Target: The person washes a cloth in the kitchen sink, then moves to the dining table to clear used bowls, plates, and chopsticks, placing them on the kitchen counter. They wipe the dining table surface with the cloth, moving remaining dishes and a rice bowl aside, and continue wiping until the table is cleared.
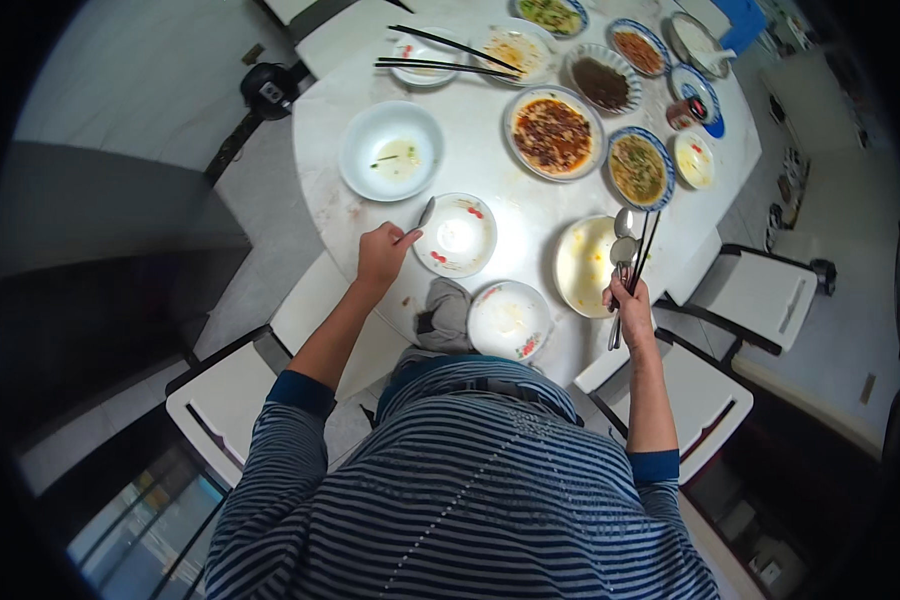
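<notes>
My left hand [384, 253] holds a metal spoon [426, 213] at the left rim of a white bowl with red patterns [456, 235]. In my right hand [628, 301] is a bunch of metal spoons [624, 250] and dark chopsticks [649, 244], over the right side of a large yellowish bowl [583, 262] with food residue. A white flower-patterned dish [508, 321] lies between my hands, near my body, beside a crumpled grey cloth [447, 315]. Beyond my left hand stands a large pale bowl [391, 151] with a little liquid and green scraps.
Farther back on the marble-look table [480, 187] stand a plate of reddish food [553, 133], a blue-rimmed bowl of food [640, 169], a fluted bowl [604, 79] and a lidded jar [686, 112]. More black chopsticks [450, 69] lie across two dishes. White chairs [765, 292] surround the table.
</notes>
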The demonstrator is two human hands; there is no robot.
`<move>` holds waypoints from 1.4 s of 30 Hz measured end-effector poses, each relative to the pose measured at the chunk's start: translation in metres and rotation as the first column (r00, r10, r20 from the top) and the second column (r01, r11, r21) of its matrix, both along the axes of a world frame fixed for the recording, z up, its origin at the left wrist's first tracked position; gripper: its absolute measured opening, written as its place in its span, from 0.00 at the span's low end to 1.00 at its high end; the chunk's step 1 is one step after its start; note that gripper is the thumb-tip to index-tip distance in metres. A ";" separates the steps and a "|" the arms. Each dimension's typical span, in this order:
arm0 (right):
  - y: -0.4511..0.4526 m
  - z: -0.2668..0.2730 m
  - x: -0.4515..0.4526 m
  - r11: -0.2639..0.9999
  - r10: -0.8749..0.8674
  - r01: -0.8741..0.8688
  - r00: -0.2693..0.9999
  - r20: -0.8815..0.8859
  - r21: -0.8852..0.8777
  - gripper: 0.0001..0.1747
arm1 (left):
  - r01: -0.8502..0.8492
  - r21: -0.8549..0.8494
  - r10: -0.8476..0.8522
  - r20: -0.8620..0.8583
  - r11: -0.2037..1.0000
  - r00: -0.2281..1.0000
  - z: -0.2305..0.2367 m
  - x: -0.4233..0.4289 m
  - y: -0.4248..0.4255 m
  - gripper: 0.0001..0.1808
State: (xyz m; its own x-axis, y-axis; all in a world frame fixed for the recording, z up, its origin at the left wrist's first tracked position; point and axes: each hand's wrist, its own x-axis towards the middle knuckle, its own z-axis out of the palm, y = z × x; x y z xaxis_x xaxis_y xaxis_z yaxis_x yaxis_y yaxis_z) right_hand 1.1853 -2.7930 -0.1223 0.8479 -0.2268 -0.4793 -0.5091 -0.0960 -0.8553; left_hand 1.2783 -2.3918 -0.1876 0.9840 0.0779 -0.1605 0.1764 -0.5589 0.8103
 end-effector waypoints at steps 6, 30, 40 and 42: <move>-0.049 -0.018 -0.051 0.970 -0.226 0.228 0.974 0.035 -0.082 0.05 | 0.143 0.093 -0.146 0.028 0.985 0.989 -0.030 -0.002 -0.011 0.15; -0.022 -0.107 -0.063 0.704 -0.539 0.534 0.831 0.137 -0.468 0.27 | -0.418 -0.365 0.391 -0.150 0.832 0.908 -0.012 0.083 0.029 0.16; -0.025 -0.110 -0.076 0.645 -0.686 0.668 0.720 0.102 -0.371 0.23 | -0.304 -0.256 0.258 -0.198 0.918 0.946 -0.020 0.089 0.031 0.06; -0.025 -0.099 -0.077 0.631 -0.692 0.720 0.691 0.211 -0.289 0.21 | -0.296 -0.159 0.270 -0.164 0.942 0.949 -0.016 0.089 0.024 0.07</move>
